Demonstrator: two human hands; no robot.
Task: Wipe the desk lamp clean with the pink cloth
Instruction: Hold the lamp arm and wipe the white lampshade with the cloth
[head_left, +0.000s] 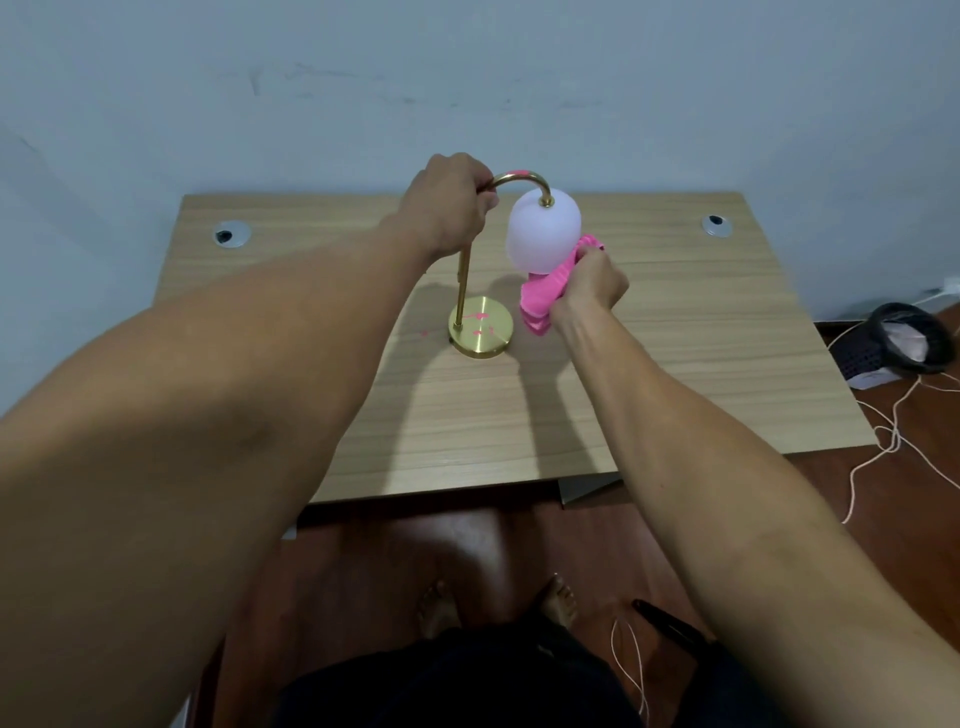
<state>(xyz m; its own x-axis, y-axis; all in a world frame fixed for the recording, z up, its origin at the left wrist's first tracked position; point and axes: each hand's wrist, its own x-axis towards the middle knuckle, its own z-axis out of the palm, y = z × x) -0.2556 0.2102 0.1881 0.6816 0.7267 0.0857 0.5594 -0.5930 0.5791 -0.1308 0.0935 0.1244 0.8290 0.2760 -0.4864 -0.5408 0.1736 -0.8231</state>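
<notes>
The desk lamp stands near the middle of the wooden desk (675, 364). It has a round brass base (482, 332) with pink smears, a curved brass neck (519, 179) with a pink mark on top, and a white frosted shade (543, 234) hanging from it. My left hand (449, 205) is closed around the upper part of the neck. My right hand (589, 283) grips the bunched pink cloth (545, 296) and presses it against the lower right side of the shade. The cloth's loose end hangs down to the desk beside the base.
A small pink spot (424, 332) lies on the desk left of the base. Cable grommets sit at the back left (231, 234) and back right (717, 224). A dark bin (904, 340) and loose cords (893, 431) lie on the floor to the right. My bare feet show below the desk's front edge.
</notes>
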